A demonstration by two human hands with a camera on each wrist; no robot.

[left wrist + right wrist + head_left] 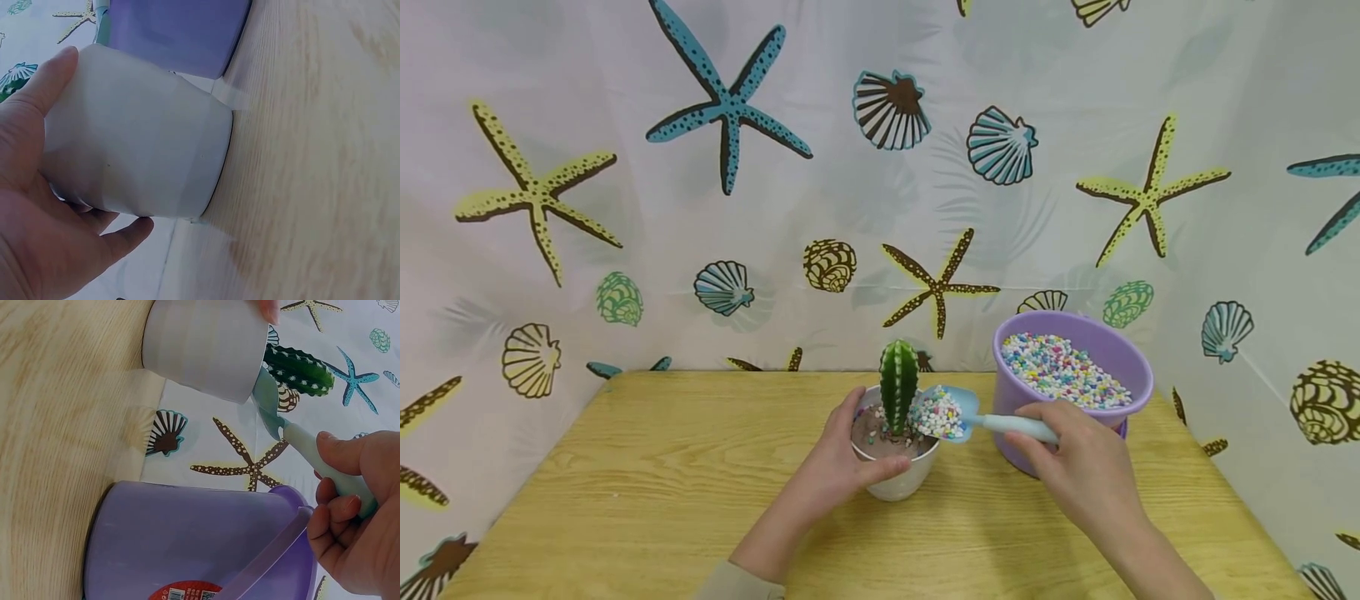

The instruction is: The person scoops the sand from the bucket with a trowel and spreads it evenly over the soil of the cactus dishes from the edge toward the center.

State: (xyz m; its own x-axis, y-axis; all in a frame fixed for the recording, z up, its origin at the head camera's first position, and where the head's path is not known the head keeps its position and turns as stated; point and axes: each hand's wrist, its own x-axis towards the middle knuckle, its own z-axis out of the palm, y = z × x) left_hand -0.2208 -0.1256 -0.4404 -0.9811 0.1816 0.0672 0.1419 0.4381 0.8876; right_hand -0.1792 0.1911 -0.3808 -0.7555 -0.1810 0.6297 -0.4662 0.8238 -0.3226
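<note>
A white flowerpot [897,479] stands on the table with a green cactus [898,383] upright in brown soil dotted with a few coloured pellets. My left hand [846,454] grips the pot from its left side, thumb and fingers around it, as the left wrist view also shows of the pot [137,131]. In my right hand [1078,458] is the pale handle of a small blue shovel [972,408]. White and pastel pellets [942,414] heap its blade, which lies over the pot's right rim beside the cactus. In the right wrist view the fingers curl round the handle [306,447].
A purple bucket [1011,400] full of coloured pellets [1060,367] stands right of the pot, behind my right hand. Its handle [269,553] hangs down its side, near a red label [181,591]. A curtain with shells and starfish borders the wooden table [647,483].
</note>
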